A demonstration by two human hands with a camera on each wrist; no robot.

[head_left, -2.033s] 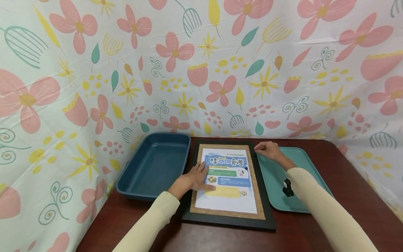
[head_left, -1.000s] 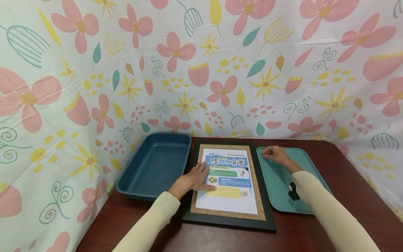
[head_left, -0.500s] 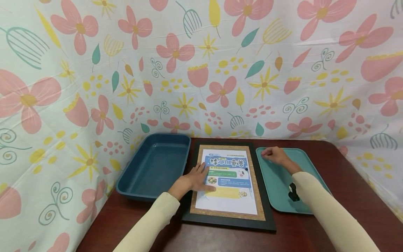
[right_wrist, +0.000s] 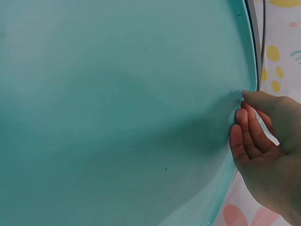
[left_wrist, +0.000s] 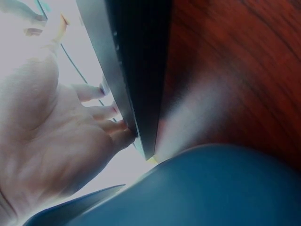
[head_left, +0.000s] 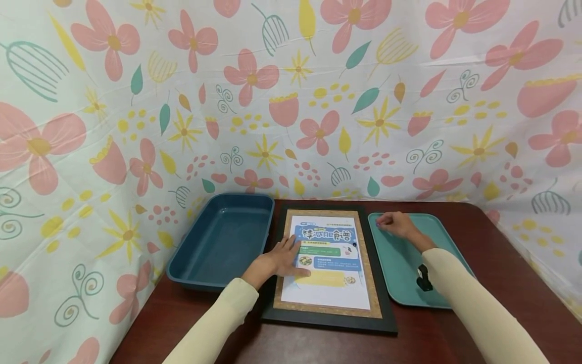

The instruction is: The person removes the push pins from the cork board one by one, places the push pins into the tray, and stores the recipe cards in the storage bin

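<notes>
A cork board [head_left: 327,314] with a black frame lies on the table, a white poster [head_left: 327,296] with blue and yellow print on it. My left hand [head_left: 283,257] rests flat on the poster's left side, fingers spread. In the left wrist view, that hand [left_wrist: 61,127] lies beside the black frame [left_wrist: 136,61]. My right hand [head_left: 397,224] is at the far left corner of the teal tray [head_left: 409,263]. In the right wrist view, its thumb and fingertips pinch a tiny purplish piece [right_wrist: 242,93], mostly hidden, too small to tell its kind.
A deep blue bin [head_left: 223,242] stands left of the board, close to my left forearm. The dark red wooden table [head_left: 318,349] runs along the front. Patterned cloth [head_left: 291,126] hangs behind. A small black dot [head_left: 354,244] shows on the poster's right side.
My right hand has moved right and slightly down, from the board's right edge to the tray's far left corner, and has stayed there since. The left hand has not moved.
</notes>
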